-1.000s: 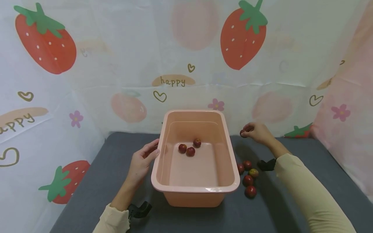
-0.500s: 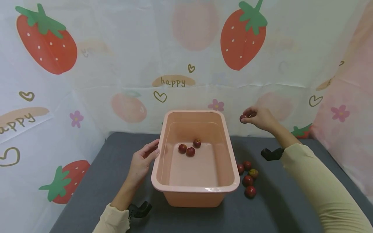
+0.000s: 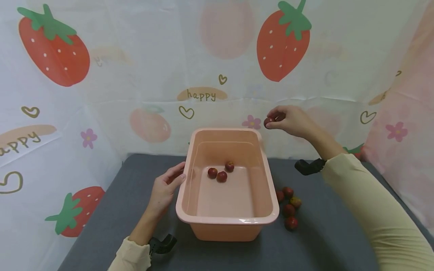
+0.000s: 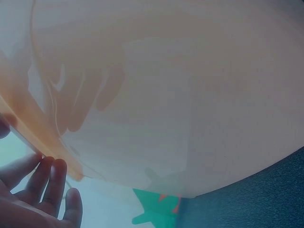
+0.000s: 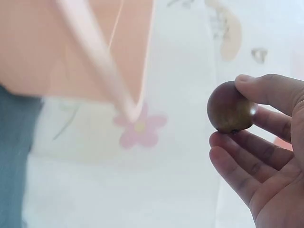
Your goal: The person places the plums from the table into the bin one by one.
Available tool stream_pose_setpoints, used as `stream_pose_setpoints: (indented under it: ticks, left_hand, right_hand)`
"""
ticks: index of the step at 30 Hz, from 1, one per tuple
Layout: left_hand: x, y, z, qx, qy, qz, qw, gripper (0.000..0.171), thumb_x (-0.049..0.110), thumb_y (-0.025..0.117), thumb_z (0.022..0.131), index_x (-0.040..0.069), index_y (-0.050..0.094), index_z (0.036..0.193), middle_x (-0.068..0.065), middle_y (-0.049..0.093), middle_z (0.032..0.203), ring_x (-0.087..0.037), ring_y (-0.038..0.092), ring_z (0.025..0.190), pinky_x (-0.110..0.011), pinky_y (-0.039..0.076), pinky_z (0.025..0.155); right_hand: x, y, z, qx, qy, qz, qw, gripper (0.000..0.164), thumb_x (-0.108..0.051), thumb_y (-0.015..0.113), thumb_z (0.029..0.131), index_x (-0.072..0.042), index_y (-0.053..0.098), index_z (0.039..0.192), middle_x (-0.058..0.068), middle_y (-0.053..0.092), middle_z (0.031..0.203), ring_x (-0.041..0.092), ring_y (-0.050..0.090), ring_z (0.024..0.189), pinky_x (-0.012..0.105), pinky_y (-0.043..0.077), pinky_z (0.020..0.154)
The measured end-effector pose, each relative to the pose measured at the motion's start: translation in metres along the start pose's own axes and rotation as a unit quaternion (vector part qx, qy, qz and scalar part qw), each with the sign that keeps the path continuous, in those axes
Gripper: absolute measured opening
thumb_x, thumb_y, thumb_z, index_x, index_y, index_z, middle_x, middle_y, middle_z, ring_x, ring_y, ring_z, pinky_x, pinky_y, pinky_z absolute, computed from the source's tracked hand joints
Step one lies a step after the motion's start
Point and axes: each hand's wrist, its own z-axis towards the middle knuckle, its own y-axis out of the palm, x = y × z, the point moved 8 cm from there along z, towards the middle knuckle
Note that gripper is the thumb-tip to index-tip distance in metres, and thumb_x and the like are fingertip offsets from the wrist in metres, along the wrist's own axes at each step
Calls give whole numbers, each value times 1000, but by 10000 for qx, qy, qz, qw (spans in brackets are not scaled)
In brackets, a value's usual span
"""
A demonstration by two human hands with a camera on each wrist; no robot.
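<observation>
A pink plastic basin point(image 3: 224, 201) stands on the dark grey table, with 3 dark red plums point(image 3: 222, 176) on its floor toward the far side. My left hand point(image 3: 164, 189) holds the basin's left rim; in the left wrist view its fingers point(image 4: 56, 183) reach the rim's underside. Up behind the basin's far right corner, my right hand point(image 3: 293, 120) pinches a plum point(image 3: 269, 122) between thumb and fingers. The right wrist view shows this plum point(image 5: 230, 107) reddish brown, apart from the basin point(image 5: 71, 52).
Several more plums point(image 3: 289, 210) lie on the table point(image 3: 149, 226) just right of the basin, one of them yellowish; the basin's rim partly hides another. A white cloth point(image 3: 152, 67) printed with strawberries hangs behind the table. Black wrist mounts point(image 3: 310, 166) are on both arms.
My right hand has risen with the plum from near the table's back edge, then moved left toward the basin's far right corner. My left hand and the basin have stayed put.
</observation>
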Motion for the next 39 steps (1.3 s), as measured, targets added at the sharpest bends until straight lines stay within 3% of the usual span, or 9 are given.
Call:
stream_pose_setpoints:
  ticks: [9,16,22,27,39]
  left_hand:
    - [-1,0,0,7,-38,71,10000,44,13,63,95,5,55,137,-18,59,134,3,60,107,-12,50,88]
    - [0,-1,0,17,-101,138,9999,44,14,63,95,6,55,138,-17,60,134,0,60,108,-12,50,88]
    - [0,0,-1,-11,-63,178,9998,45,16,63,95,6,55,138,-17,59,135,-7,60,112,-13,50,88]
    - [1,-1,-1,-9,4,197,9998,45,17,63,95,6,55,138,-18,60,134,-11,60,114,-13,51,87]
    - [3,-2,-2,-59,28,261,9996,47,20,63,95,7,54,139,-15,59,135,3,60,107,-14,51,87]
  right_hand:
    - [-57,26,13,-279,-688,-22,9972,27,-18,75,85,-5,69,107,11,69,98,22,64,89,39,54,82]
    - [-84,52,21,-636,-934,-54,9936,23,-19,74,86,-6,70,104,9,71,96,21,64,90,38,54,84]
    - [-99,83,26,-1075,-920,-116,9899,18,-21,72,88,-11,70,103,3,70,95,18,63,90,35,53,85]
    - [-110,110,30,-1400,-1227,-75,9825,13,-17,72,87,-9,70,97,4,70,91,17,64,88,30,53,82]
    - [-113,151,36,-1897,-1051,-106,9762,8,-15,70,87,-11,69,94,1,68,88,17,61,80,28,53,75]
